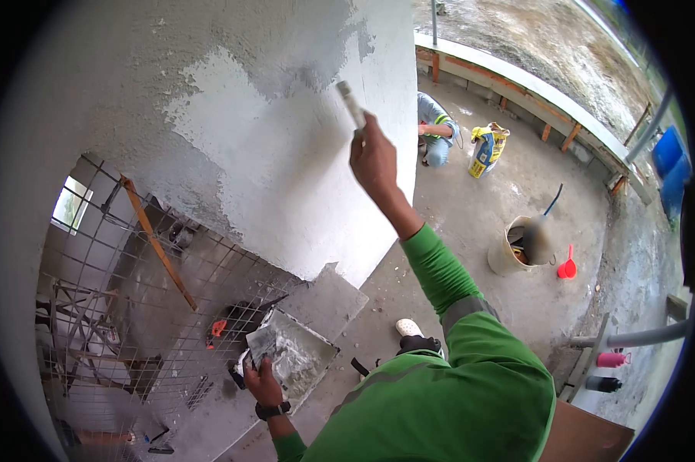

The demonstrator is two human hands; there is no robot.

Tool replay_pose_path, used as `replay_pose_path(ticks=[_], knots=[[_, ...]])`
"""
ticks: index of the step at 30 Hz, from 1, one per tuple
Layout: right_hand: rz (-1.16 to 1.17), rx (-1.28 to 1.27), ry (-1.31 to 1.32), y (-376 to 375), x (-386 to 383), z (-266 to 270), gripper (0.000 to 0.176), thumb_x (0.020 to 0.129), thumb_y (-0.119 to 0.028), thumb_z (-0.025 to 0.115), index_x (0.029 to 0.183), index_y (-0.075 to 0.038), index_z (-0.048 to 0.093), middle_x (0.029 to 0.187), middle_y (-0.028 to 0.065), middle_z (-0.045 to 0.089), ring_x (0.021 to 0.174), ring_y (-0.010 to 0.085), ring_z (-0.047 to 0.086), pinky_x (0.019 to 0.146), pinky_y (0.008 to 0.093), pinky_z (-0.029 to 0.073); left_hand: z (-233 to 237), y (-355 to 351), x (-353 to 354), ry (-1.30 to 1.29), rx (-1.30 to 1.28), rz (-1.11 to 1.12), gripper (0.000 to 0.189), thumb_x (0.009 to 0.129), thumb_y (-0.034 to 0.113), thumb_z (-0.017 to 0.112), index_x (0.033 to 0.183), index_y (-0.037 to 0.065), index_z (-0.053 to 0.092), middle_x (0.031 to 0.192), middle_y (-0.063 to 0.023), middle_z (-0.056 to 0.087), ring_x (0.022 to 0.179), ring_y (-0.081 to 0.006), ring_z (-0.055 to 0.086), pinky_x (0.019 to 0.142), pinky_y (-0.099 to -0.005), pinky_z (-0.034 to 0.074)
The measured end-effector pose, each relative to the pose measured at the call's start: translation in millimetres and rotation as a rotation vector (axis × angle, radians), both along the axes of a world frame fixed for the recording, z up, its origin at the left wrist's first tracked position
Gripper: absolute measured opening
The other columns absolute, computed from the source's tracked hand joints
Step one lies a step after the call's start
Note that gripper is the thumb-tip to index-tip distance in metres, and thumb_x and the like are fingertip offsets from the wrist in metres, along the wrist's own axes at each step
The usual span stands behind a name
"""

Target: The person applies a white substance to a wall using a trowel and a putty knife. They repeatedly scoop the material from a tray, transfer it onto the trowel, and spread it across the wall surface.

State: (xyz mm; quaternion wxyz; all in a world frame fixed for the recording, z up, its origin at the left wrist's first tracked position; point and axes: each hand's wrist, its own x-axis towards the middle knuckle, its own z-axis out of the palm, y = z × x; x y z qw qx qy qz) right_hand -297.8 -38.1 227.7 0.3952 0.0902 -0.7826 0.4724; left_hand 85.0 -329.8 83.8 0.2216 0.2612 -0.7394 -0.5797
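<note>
My right hand is raised at the wall and wrapped round the handle of a putty knife. The knife's blade end lies against or close to the wall, where white plaster meets rougher grey surface. Lower down, my left hand grips a flat scraper with grey-white paste on it. That scraper is over the left edge of a tray holding white paste.
A co-worker crouches beyond the wall's edge, near a yellow and blue bag. A bucket and a red scoop stand on the floor. Wire mesh and an orange-brown bar are at the left.
</note>
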Motion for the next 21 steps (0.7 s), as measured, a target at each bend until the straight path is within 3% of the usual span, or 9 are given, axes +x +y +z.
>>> replay_pose_path(ticks=[2,4,7,8,11,13,15,17,21], knots=[[-0.231,-0.055,-0.012,47.2,-68.3,-8.5,0.030,0.087,-0.004,0.049,0.117,-0.001,0.049,0.079,0.0260,0.063,0.069,0.0418,0.063,0.059,0.0493,0.050,7.8,4.4,2.8,0.071,-0.004,0.040,0.033,0.087,0.004,0.061,0.118,-0.005,0.050,0.104,-0.0079,0.061,0.088,-0.0138,0.059,0.077,-0.0269,0.048],[-0.321,-0.077,-0.092,87.8,-146.1,-31.3,0.034,0.084,-0.006,0.051,0.118,-0.004,0.049,0.082,0.0264,0.065,0.074,0.0444,0.063,0.065,0.0517,0.050,0.7,-7.2,27.2,0.012,0.010,0.029,0.038,0.087,0.001,0.057,0.124,-0.004,0.050,0.114,-0.0111,0.061,0.097,-0.0194,0.060,0.086,-0.0313,0.047],[-0.336,-0.095,-0.238,73.0,-175.7,-26.2,0.036,0.081,-0.009,0.053,0.117,-0.007,0.049,0.085,0.0259,0.066,0.077,0.0442,0.064,0.069,0.0514,0.050,-15.8,-15.9,59.3,0.015,0.106,0.123,0.039,0.085,0.000,0.057,0.124,-0.005,0.050,0.112,-0.0108,0.061,0.095,-0.0202,0.060,0.085,-0.0309,0.047],[-0.367,-0.091,-0.261,47.3,-160.6,-12.6,0.036,0.080,-0.013,0.056,0.115,-0.009,0.048,0.083,0.0236,0.067,0.077,0.0432,0.065,0.069,0.0506,0.051,-15.0,-15.1,63.2,0.016,0.111,0.123,0.039,0.085,0.000,0.057,0.124,-0.005,0.050,0.112,-0.0108,0.061,0.095,-0.0202,0.060,0.085,-0.0309,0.047],[-0.267,-0.044,-0.108,-23.1,-81.6,12.8,0.035,0.079,-0.006,0.055,0.113,-0.007,0.047,0.077,0.0206,0.065,0.069,0.0413,0.063,0.061,0.0506,0.049,-5.7,-22.3,86.9,0.008,0.184,0.222,0.038,0.084,0.001,0.058,0.121,-0.005,0.051,0.108,-0.0095,0.061,0.091,-0.0192,0.059,0.082,-0.0306,0.048],[-0.118,-0.045,-0.067,-61.9,-22.6,14.1,0.040,0.082,-0.005,0.054,0.121,-0.007,0.046,0.072,0.0218,0.064,0.065,0.0414,0.063,0.058,0.0496,0.049,-1.6,-35.4,77.9,-0.016,0.158,0.216,0.036,0.085,0.004,0.059,0.119,-0.005,0.052,0.105,-0.0087,0.062,0.088,-0.0175,0.058,0.078,-0.0313,0.048],[-0.005,-0.023,-0.004,-87.8,24.8,4.5,0.044,0.082,-0.003,0.053,0.125,-0.007,0.043,0.078,0.0222,0.063,0.065,0.0420,0.061,0.058,0.0496,0.048,1.1,-48.6,52.1,0.013,0.108,0.161,0.035,0.086,0.005,0.059,0.119,-0.005,0.052,0.104,-0.0083,0.062,0.087,-0.0167,0.058,0.077,-0.0314,0.048],[0.164,-0.032,-0.026,-86.5,59.4,1.5,0.041,0.084,-0.003,0.054,0.124,-0.005,0.044,0.080,0.0243,0.062,0.069,0.0427,0.062,0.060,0.0498,0.049,12.9,-53.2,27.5,0.036,0.051,0.110,0.034,0.086,0.005,0.060,0.118,-0.005,0.052,0.104,-0.0080,0.062,0.085,-0.0159,0.058,0.076,-0.0315,0.048],[0.205,-0.102,-0.018,-24.8,59.4,24.0,0.037,0.086,-0.003,0.054,0.122,-0.002,0.045,0.080,0.0275,0.063,0.071,0.0460,0.062,0.059,0.0502,0.049,46.8,-38.1,-1.0,0.118,0.033,-0.017,0.033,0.087,0.005,0.059,0.118,-0.003,0.052,0.104,-0.0064,0.062,0.084,-0.0143,0.058,0.074,-0.0283,0.047]])
